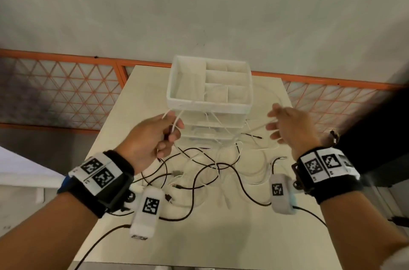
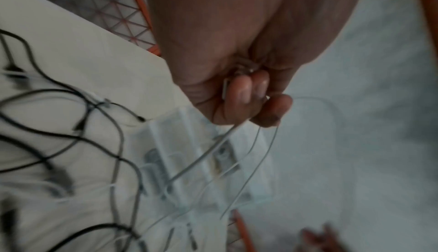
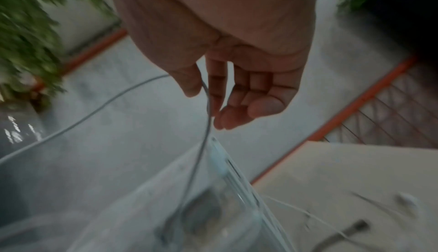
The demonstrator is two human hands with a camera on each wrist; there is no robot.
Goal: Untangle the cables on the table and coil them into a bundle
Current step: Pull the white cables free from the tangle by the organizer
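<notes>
A tangle of black cables [image 1: 239, 179] and thin white cables [image 1: 221, 143] lies across the cream table [image 1: 221, 236]. My left hand [image 1: 170, 130] is raised over the table's left side. Its curled fingers [image 2: 244, 94] grip loops of a white cable [image 2: 260, 162] and a small plug. From there the white cable arcs across to my right hand [image 1: 276, 123], raised at the right. The right thumb [image 3: 189, 87] and forefinger lightly pinch the white cable [image 3: 94, 113]; the other fingers stay loose.
A white compartment tray [image 1: 199, 102] tops a stack of clear drawers [image 1: 210, 135] at the table's back centre, with white cables hanging down its front. An orange lattice railing [image 1: 66, 92] runs behind the table. Black leads trail off the front edge.
</notes>
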